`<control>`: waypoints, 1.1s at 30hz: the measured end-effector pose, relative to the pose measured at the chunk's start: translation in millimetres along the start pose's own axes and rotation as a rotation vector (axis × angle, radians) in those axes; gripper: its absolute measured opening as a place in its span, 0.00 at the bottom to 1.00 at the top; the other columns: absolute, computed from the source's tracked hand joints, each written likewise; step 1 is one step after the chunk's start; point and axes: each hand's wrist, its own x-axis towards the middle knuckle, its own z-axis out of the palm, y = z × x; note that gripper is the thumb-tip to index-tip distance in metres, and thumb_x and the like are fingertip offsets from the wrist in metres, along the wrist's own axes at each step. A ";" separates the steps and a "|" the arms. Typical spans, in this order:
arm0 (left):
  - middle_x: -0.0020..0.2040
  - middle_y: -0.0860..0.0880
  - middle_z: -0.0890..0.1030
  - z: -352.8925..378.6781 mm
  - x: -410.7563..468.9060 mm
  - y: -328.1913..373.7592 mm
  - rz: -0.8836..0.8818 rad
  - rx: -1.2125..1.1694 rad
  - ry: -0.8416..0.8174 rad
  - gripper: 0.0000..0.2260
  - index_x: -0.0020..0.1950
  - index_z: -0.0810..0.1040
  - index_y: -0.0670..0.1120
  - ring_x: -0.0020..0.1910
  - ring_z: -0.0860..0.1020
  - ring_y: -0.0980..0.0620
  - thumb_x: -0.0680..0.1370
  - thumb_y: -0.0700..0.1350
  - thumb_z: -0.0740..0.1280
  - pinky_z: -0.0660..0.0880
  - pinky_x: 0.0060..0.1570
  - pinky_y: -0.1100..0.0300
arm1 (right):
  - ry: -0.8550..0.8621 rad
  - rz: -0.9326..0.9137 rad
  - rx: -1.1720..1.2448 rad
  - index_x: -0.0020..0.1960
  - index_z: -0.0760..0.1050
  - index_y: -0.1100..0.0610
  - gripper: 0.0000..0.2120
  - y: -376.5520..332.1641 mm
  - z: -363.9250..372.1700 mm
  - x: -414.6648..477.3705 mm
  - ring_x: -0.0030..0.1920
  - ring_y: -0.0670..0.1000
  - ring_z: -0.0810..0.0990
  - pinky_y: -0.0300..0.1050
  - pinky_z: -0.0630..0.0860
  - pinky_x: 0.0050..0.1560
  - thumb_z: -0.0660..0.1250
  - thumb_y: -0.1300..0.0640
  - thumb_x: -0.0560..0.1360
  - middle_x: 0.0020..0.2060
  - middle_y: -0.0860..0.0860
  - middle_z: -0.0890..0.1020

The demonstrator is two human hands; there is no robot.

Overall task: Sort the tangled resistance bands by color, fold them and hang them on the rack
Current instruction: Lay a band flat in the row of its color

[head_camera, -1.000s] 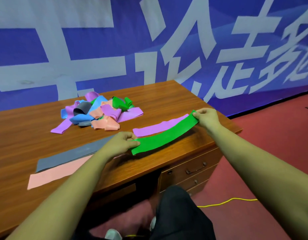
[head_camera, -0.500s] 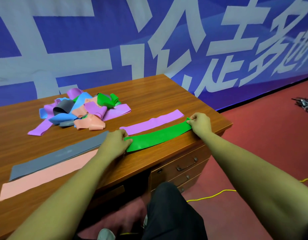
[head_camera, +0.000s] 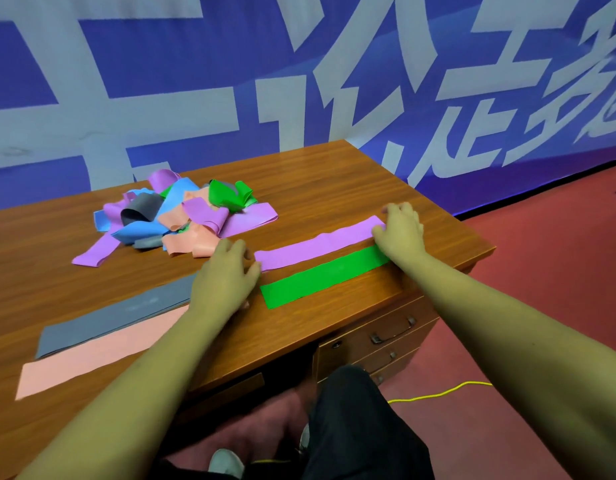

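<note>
— How's the light?
— Even and fairly bright, with a soft sheen on the table (head_camera: pixel 334 188) and only faint shadows.
— Sharpness?
— Centre is clear; forearms near the lens are soft, and the edges bow from wide-angle distortion.

Wooden desk (head_camera: pixel 334 174) carries flat grey (head_camera: pixel 119 315), pink (head_camera: pixel 102 351), purple (head_camera: pixel 317 245), green bands (head_camera: pixel 323 277), tangled pile (head_camera: pixel 182 216).

One head-worn camera looks forward and down, close over the desk (head_camera: pixel 334 188).
</note>
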 end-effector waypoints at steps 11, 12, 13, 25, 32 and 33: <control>0.57 0.39 0.76 -32.2 73.6 -111.0 -0.156 0.073 -0.013 0.15 0.58 0.80 0.43 0.59 0.74 0.38 0.72 0.42 0.69 0.71 0.61 0.45 | -0.379 -0.363 0.251 0.59 0.78 0.63 0.15 -178.0 68.1 -9.7 0.59 0.58 0.78 0.45 0.70 0.57 0.66 0.60 0.73 0.57 0.60 0.81; 0.58 0.39 0.76 -31.1 74.7 -117.1 -0.158 0.064 -0.045 0.16 0.60 0.79 0.43 0.60 0.74 0.38 0.73 0.42 0.69 0.71 0.62 0.45 | -0.399 -0.372 0.258 0.58 0.78 0.63 0.15 -189.7 77.5 -12.2 0.58 0.59 0.78 0.45 0.71 0.56 0.66 0.59 0.73 0.56 0.60 0.81; 0.58 0.40 0.76 -28.6 75.5 -122.6 -0.156 0.052 -0.080 0.17 0.62 0.79 0.44 0.60 0.75 0.39 0.73 0.43 0.69 0.72 0.62 0.46 | -0.415 -0.381 0.258 0.57 0.78 0.64 0.14 -200.1 86.6 -14.2 0.57 0.59 0.78 0.46 0.71 0.54 0.67 0.58 0.74 0.55 0.60 0.82; 0.49 0.44 0.74 -9.9 81.6 -153.5 -0.036 -0.037 -0.099 0.05 0.48 0.83 0.49 0.52 0.75 0.44 0.73 0.43 0.72 0.74 0.55 0.47 | -0.434 -0.254 0.368 0.47 0.81 0.60 0.05 -241.6 134.6 -18.5 0.46 0.53 0.79 0.43 0.74 0.48 0.70 0.60 0.73 0.43 0.54 0.83; 0.47 0.44 0.78 -38.7 81.9 -138.1 -0.024 -0.193 0.144 0.03 0.46 0.75 0.41 0.46 0.75 0.46 0.79 0.38 0.63 0.69 0.46 0.56 | -0.368 -0.207 0.651 0.41 0.80 0.60 0.07 -259.8 93.6 -11.0 0.43 0.50 0.75 0.43 0.73 0.45 0.65 0.62 0.76 0.40 0.53 0.81; 0.47 0.45 0.78 -46.3 82.4 -134.3 -0.013 -0.261 0.178 0.03 0.47 0.75 0.43 0.45 0.75 0.47 0.80 0.38 0.63 0.68 0.45 0.58 | -0.373 -0.135 0.718 0.40 0.78 0.58 0.08 -263.0 85.9 -10.1 0.42 0.51 0.75 0.43 0.74 0.44 0.65 0.62 0.76 0.42 0.55 0.80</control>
